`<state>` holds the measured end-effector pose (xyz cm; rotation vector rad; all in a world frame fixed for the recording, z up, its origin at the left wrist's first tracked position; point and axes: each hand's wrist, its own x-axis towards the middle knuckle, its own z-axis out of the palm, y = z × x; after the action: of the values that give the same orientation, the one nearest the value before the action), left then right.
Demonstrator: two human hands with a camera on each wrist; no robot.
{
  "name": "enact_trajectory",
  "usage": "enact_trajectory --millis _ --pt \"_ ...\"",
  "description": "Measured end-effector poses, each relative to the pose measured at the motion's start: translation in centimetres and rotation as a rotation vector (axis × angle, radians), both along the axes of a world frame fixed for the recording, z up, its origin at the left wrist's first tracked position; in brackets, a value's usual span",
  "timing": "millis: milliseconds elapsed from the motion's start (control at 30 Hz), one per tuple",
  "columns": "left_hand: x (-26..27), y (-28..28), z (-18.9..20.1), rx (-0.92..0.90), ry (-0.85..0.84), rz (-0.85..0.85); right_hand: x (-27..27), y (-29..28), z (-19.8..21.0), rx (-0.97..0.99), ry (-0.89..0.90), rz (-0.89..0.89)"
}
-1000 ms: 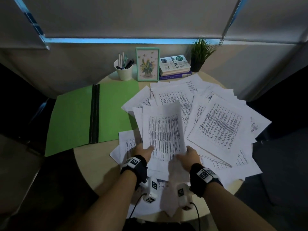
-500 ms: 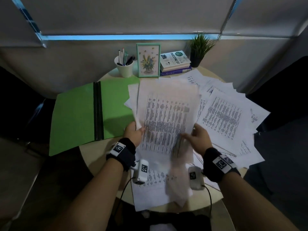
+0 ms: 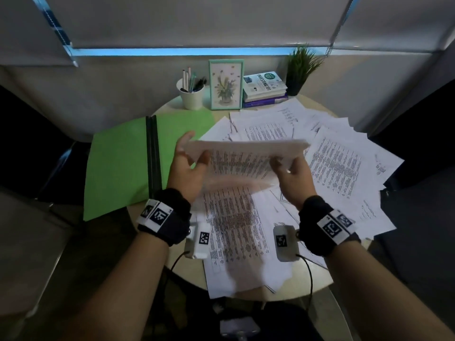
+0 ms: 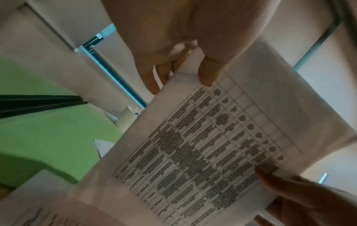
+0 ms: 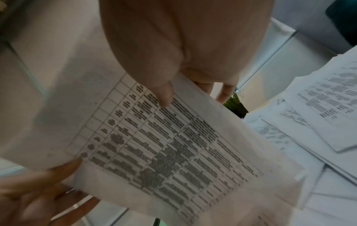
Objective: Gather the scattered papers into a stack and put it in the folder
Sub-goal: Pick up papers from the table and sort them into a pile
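A thin bundle of printed sheets (image 3: pixel 242 159) is lifted off the round table, tilted nearly upright. My left hand (image 3: pixel 189 158) pinches its left edge between thumb and fingers; the left wrist view shows the thumb (image 4: pixel 207 71) on the printed table. My right hand (image 3: pixel 289 166) pinches the right edge, thumb (image 5: pixel 163 93) on the front face. The held sheets (image 5: pixel 173 145) hang blurred at the bottom. Several loose papers (image 3: pixel 339 166) lie scattered over the table's right and near side. The open green folder (image 3: pixel 118 166) lies flat at left, with a black spine (image 3: pixel 152 153).
Along the table's back edge stand a white pen cup (image 3: pixel 190 93), a framed plant picture (image 3: pixel 226 84), stacked books (image 3: pixel 264 88) and a small potted plant (image 3: pixel 301 67). The folder overhangs the table's left rim. Dark floor surrounds the table (image 3: pixel 283 295).
Both hands have lifted the bundle from the table, carried it away from me and tipped it upright. Its lower edge now hangs above the sheets near me.
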<state>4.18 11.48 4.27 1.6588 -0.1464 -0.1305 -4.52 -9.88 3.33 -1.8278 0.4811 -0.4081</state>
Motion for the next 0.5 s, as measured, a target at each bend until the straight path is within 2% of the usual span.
enact_trajectory --millis 133,333,433,500 --pt "-0.9 -0.7 0.3 0.135 -0.099 0.050 0.5 1.5 0.8 -0.069 -0.046 -0.004" --pt "-1.0 -0.6 3.1 -0.034 -0.301 0.100 1.5 1.0 4.4 -0.070 -0.203 -0.023" --pt "-1.5 -0.4 1.4 -0.045 -0.187 0.120 1.0 0.5 2.5 -0.017 -0.130 -0.029" --pt "-1.9 -0.4 -0.4 0.068 -0.070 0.079 0.4 0.7 0.5 0.007 -0.030 -0.042"
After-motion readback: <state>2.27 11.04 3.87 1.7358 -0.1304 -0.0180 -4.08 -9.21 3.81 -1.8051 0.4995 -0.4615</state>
